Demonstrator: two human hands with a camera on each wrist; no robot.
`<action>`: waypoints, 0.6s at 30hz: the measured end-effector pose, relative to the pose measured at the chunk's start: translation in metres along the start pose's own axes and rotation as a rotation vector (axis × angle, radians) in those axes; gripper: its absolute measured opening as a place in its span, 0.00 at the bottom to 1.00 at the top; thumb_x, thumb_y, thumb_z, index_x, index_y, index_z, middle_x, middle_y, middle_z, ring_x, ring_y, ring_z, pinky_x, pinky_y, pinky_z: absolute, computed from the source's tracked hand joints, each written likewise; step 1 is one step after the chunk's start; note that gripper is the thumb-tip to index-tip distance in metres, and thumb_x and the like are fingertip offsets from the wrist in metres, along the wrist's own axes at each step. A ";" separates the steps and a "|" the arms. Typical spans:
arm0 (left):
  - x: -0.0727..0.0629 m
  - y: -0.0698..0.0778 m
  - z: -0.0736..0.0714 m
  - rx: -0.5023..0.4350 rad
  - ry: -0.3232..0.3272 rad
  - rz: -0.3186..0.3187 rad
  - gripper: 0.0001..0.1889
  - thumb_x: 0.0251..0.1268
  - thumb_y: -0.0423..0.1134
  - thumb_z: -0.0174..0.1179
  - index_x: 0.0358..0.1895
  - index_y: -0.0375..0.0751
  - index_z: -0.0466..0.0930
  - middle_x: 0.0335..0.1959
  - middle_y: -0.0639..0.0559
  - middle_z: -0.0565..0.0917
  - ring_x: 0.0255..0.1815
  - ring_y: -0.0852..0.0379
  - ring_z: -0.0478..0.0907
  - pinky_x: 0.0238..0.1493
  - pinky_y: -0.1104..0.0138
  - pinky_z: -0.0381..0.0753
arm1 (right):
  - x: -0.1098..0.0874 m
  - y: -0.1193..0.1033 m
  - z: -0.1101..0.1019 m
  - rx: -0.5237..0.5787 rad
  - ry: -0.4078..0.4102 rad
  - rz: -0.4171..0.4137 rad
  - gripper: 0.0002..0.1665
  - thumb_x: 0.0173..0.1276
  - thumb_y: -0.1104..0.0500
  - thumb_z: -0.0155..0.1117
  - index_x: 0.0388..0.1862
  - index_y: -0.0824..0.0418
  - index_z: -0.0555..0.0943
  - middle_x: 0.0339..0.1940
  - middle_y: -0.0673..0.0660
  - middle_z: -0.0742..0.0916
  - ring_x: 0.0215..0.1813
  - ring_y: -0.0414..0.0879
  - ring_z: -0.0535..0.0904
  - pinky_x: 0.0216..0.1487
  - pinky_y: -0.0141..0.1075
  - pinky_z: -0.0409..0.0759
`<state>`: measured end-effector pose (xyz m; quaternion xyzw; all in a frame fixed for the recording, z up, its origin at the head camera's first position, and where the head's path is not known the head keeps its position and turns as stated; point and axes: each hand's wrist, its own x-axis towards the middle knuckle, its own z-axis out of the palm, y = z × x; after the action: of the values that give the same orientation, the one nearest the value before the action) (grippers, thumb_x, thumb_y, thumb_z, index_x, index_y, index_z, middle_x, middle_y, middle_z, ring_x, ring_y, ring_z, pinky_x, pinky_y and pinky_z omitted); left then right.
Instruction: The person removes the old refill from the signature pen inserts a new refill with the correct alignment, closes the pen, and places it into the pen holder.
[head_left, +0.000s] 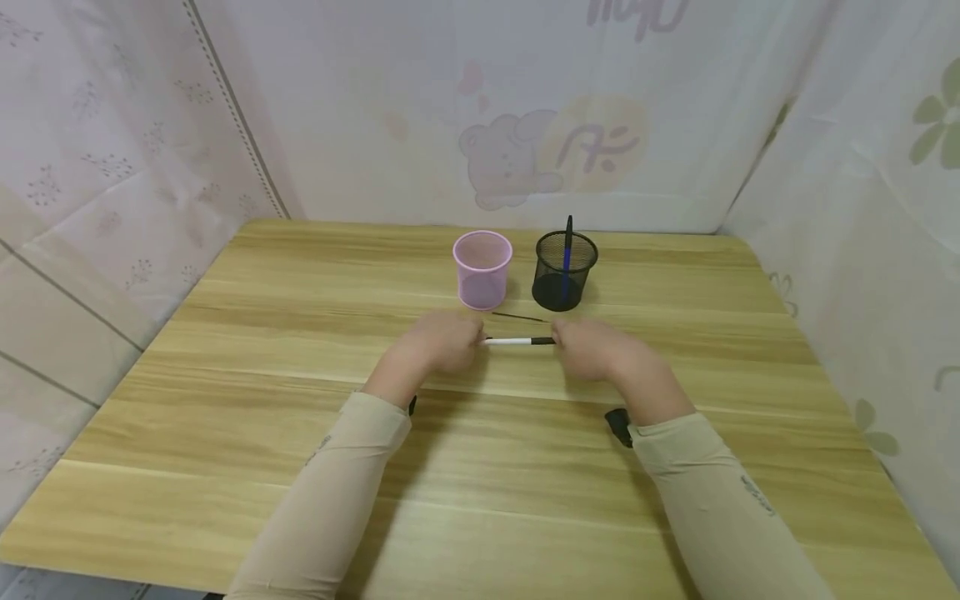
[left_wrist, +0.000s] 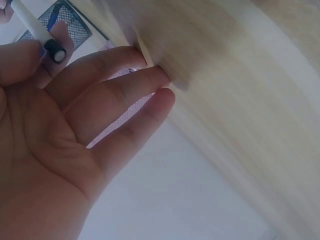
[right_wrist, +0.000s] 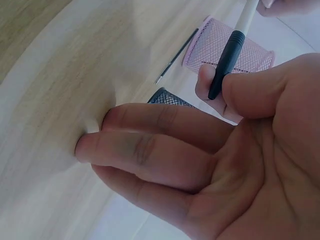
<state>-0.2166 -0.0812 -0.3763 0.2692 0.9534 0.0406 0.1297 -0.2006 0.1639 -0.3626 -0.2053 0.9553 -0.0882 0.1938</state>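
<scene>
Both hands pinch a white pen with black ends, held level just above the table. My left hand has thumb and forefinger at its white barrel near the black end piece, as the left wrist view shows. My right hand pinches the ribbed black grip at the other end between thumb and forefinger. The other fingers of each hand reach down to the tabletop. Beyond the pen lies a thin dark pen refill, its metal tip visible in the right wrist view.
A pink mesh pen cup stands behind the hands. To its right is a black mesh pen cup holding an upright blue and black pen. The wooden table meets patterned curtains at the back and sides.
</scene>
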 end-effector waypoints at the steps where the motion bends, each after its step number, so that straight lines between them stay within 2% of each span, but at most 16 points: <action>1: 0.000 0.000 0.000 -0.005 0.001 0.001 0.16 0.88 0.46 0.44 0.44 0.44 0.80 0.41 0.44 0.86 0.45 0.44 0.85 0.56 0.49 0.84 | -0.001 0.000 0.000 0.004 0.001 -0.001 0.14 0.87 0.60 0.39 0.50 0.64 0.74 0.35 0.60 0.81 0.41 0.54 0.77 0.47 0.49 0.78; 5: 0.000 0.000 0.001 -0.006 -0.004 0.009 0.19 0.89 0.51 0.43 0.47 0.44 0.81 0.43 0.43 0.87 0.51 0.42 0.86 0.60 0.49 0.83 | -0.003 0.000 -0.001 0.009 -0.003 0.002 0.14 0.86 0.60 0.40 0.51 0.64 0.74 0.37 0.61 0.82 0.41 0.54 0.78 0.48 0.49 0.79; 7: 0.000 0.001 0.001 -0.005 -0.007 0.007 0.20 0.89 0.52 0.45 0.51 0.44 0.82 0.42 0.45 0.87 0.48 0.44 0.86 0.58 0.51 0.84 | -0.004 -0.001 -0.001 0.020 -0.014 0.006 0.13 0.86 0.60 0.40 0.51 0.64 0.73 0.37 0.60 0.82 0.40 0.53 0.78 0.46 0.48 0.79; 11: 0.001 0.002 0.001 -0.016 -0.015 0.001 0.17 0.88 0.52 0.47 0.52 0.45 0.81 0.35 0.49 0.82 0.38 0.49 0.78 0.49 0.54 0.82 | -0.006 -0.001 -0.001 0.041 -0.028 0.012 0.14 0.86 0.58 0.39 0.53 0.63 0.73 0.38 0.60 0.82 0.41 0.53 0.78 0.46 0.47 0.79; 15: 0.001 0.002 0.001 -0.032 0.005 -0.003 0.15 0.88 0.51 0.48 0.50 0.45 0.79 0.36 0.49 0.81 0.39 0.49 0.78 0.49 0.54 0.82 | -0.007 -0.002 -0.003 0.060 -0.035 -0.002 0.17 0.89 0.54 0.41 0.55 0.63 0.74 0.40 0.61 0.84 0.43 0.53 0.80 0.50 0.50 0.80; 18: 0.003 0.004 0.001 -0.031 0.028 -0.015 0.14 0.87 0.51 0.49 0.48 0.46 0.79 0.38 0.50 0.82 0.41 0.49 0.81 0.51 0.52 0.84 | -0.009 -0.002 -0.004 0.057 -0.044 -0.031 0.16 0.89 0.52 0.44 0.54 0.62 0.75 0.37 0.57 0.83 0.40 0.51 0.79 0.48 0.48 0.79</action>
<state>-0.2172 -0.0765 -0.3777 0.2596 0.9563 0.0581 0.1210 -0.1945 0.1664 -0.3555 -0.2163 0.9446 -0.1136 0.2191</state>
